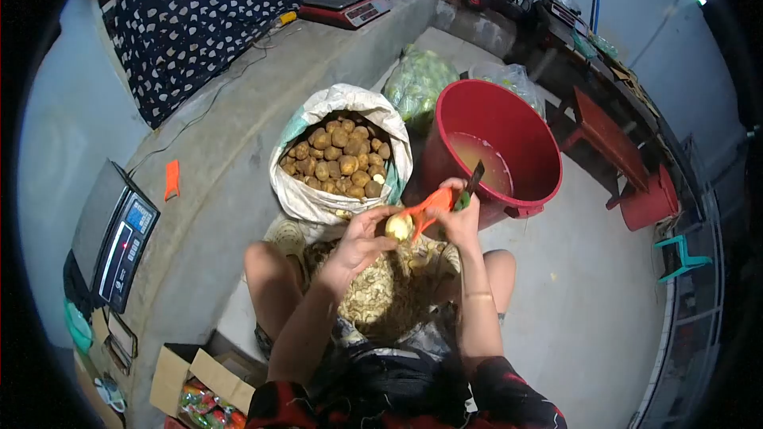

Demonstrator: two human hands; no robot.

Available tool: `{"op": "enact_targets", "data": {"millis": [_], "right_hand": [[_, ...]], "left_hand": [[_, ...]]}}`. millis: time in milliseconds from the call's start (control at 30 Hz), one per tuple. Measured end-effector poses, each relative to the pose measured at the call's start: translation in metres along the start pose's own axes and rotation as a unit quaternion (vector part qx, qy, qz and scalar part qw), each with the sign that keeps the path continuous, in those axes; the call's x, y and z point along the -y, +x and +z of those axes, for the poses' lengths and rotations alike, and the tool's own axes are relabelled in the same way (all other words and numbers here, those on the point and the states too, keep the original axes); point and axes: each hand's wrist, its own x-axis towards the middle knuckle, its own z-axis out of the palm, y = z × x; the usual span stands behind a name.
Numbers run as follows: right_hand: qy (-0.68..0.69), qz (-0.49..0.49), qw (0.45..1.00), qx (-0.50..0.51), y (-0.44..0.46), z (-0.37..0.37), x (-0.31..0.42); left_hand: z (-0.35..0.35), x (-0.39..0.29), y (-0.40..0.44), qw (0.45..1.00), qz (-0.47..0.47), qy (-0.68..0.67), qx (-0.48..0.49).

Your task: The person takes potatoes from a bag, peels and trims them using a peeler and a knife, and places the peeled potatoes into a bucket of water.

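Observation:
Between my hands, above a heap of peelings [373, 292], is a pale peeled potato [400, 227]. My left hand [364, 243] has its fingers wrapped round the potato's left side. An orange peeler [430, 208] is gripped in my right hand [458, 222], its head against the potato. A knife with a dark blade [474, 178] and green handle also sticks up from my right hand. Just beyond my hands stands a white sack [298, 201] of unpeeled brown potatoes [340, 143].
A big red bucket [542, 160] with cloudy liquid stands right of the sack. Behind are filled plastic bags [421, 83]. On the left ledge are a scale [119, 250] and an orange object [172, 179]. A cardboard box [171, 377] sits lower left.

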Motion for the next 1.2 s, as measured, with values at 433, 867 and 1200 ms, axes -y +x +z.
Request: {"op": "enact_targets", "data": {"millis": [433, 867, 1200], "right_hand": [[0.095, 0.073, 0.993, -0.006, -0.003, -0.002, 0.007], [0.072, 0.112, 0.99, -0.056, 0.002, -0.011, -0.023], [0.135, 0.028, 0.99, 0.02, -0.005, 0.004, 0.005]], "left_hand": [[0.005, -0.007, 0.001, 0.998, -0.014, -0.062, -0.003], [0.007, -0.01, -0.002, 0.997, -0.026, -0.059, -0.033], [0.012, -0.012, -0.003, 0.999, -0.022, -0.035, -0.014]]}}
